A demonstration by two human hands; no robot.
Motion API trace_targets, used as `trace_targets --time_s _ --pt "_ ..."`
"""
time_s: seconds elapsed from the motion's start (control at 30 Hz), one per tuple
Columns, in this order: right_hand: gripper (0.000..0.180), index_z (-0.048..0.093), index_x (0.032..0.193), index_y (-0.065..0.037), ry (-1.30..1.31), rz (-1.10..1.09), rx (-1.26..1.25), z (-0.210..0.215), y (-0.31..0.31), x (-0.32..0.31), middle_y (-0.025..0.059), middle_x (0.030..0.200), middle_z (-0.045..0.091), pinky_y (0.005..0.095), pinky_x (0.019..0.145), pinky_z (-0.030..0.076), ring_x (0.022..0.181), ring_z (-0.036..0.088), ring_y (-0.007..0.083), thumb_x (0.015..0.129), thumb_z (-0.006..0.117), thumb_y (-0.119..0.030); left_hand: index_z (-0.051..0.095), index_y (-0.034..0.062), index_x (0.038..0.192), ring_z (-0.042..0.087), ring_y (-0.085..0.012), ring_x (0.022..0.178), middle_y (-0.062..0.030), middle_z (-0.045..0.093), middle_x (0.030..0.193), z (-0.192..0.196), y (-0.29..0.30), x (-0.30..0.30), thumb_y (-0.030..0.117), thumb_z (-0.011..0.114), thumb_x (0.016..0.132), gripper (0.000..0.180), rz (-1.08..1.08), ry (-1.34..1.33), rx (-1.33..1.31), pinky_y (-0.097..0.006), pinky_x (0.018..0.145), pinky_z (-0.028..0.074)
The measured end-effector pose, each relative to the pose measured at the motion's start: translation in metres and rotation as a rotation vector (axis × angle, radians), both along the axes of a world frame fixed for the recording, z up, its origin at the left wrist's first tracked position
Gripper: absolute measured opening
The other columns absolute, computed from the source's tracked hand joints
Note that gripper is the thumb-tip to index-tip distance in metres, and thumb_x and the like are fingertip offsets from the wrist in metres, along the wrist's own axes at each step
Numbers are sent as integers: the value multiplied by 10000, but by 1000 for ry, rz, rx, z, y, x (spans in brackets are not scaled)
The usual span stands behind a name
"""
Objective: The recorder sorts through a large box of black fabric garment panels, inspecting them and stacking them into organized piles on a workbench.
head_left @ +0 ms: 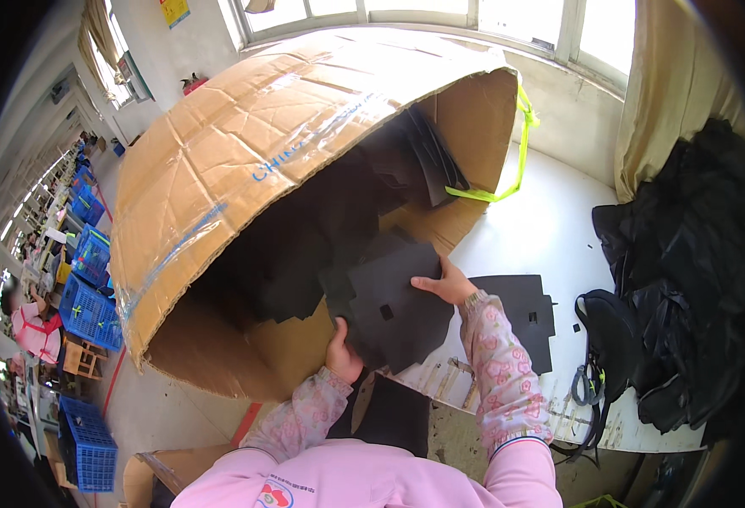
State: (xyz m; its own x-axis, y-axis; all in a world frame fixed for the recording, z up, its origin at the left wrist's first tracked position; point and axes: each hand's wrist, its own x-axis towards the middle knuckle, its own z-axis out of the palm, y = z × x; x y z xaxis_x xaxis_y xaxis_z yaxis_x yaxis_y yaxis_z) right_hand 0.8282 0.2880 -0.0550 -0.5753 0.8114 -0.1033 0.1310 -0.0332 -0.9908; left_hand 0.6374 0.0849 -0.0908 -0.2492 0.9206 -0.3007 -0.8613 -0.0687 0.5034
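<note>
While both hands pinch the flat black die-cut foam sheet (398, 309), left hand (343, 356) underneath, right hand (449, 284) on top w/ fingers flat, it could snag the big tipped brown cardboard box (245, 144); the loose sheets inside probably spill.

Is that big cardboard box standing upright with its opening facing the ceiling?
No, the cardboard box lies tipped on its side, its opening facing the person, whose left hand and right hand hold a black sheet.

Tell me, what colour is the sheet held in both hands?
Black; the sheet shows best in the head view.
</note>
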Motion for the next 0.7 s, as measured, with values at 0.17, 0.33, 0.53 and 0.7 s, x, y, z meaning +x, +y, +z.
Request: trace_targets --time_s 0.17,0.33,0.53,0.7 --pt "878 394 1385 53 -19 -169 121 7 -37 3 178 1265 580 335 1014 432 1162 564 242 703 869 -230 489 70 1342 537 -252 1199 -62 569 1299 13 -4 2 263 684 907 515 -48 -121 108 -411 1025 430" --pt "772 406 1369 25 290 -180 128 56 -53 38 124 1220 589 308 984 447 1110 578 196 715 812 -31 521 19 1265 572 -215 1125 -91 585 1226 37 8 -4 42 786 771 561 -10 907 227 -379 975 467" --pt "771 402 1339 -4 387 -173 159 70 -78 70 71 1159 580 318 967 447 1090 558 165 674 782 94 313 29 1419 530 -232 1178 -125 510 1300 66 26 -1 -26 867 620 973 -3 887 402 -372 1001 444" --pt "865 373 1391 -25 300 -216 229 46 -87 75 80 1234 544 329 1008 421 1148 530 178 656 824 40 196 43 1478 397 -267 1314 -156 388 1413 45 39 -6 104 918 573 1159 -17 1013 459 -398 1105 317"
